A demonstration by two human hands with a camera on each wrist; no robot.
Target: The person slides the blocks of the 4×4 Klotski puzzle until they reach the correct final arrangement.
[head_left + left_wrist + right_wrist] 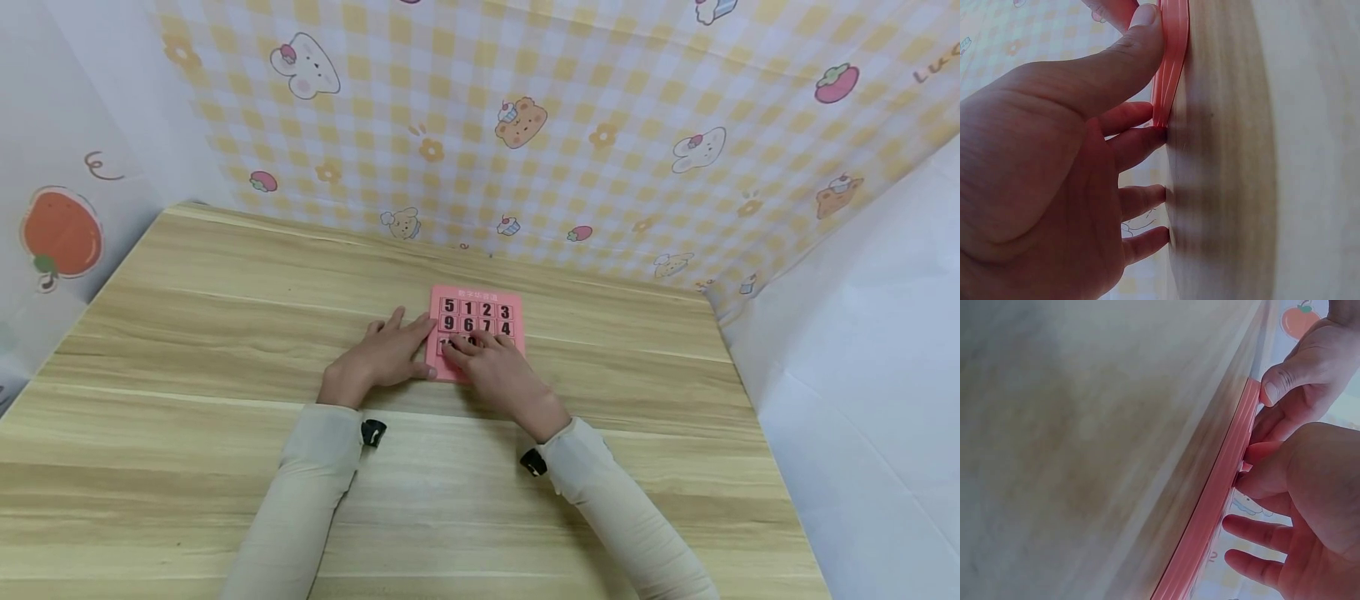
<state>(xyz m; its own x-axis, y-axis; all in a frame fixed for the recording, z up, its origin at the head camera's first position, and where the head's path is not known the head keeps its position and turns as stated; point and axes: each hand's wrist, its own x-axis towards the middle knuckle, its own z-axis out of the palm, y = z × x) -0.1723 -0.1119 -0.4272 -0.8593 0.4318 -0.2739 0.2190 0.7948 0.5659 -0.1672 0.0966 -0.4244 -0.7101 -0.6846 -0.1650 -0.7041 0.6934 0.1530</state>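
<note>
A pink sliding number puzzle (436,296) lies flat on the table, its black-numbered tiles (477,317) showing 5, 1, 2, 3 in the top row and 9, 6, 7, 4 below. My left hand (384,354) steadies its left side with fingers spread; the thumb (1145,37) touches the near corner and other fingertips reach the table. Over the lower rows, my right hand (504,375) rests its fingertips on the tiles near the left. It covers most of the lower part, so those numbers are largely hidden. In the right wrist view the puzzle's pink edge (1210,506) runs beside both hands.
The wood-grain table (187,350) extends around the puzzle on all sides. A yellow checked cloth (465,108) with cartoon prints hangs behind its far edge. White covering (862,400) stands at the right, and another printed one (97,142) at the left.
</note>
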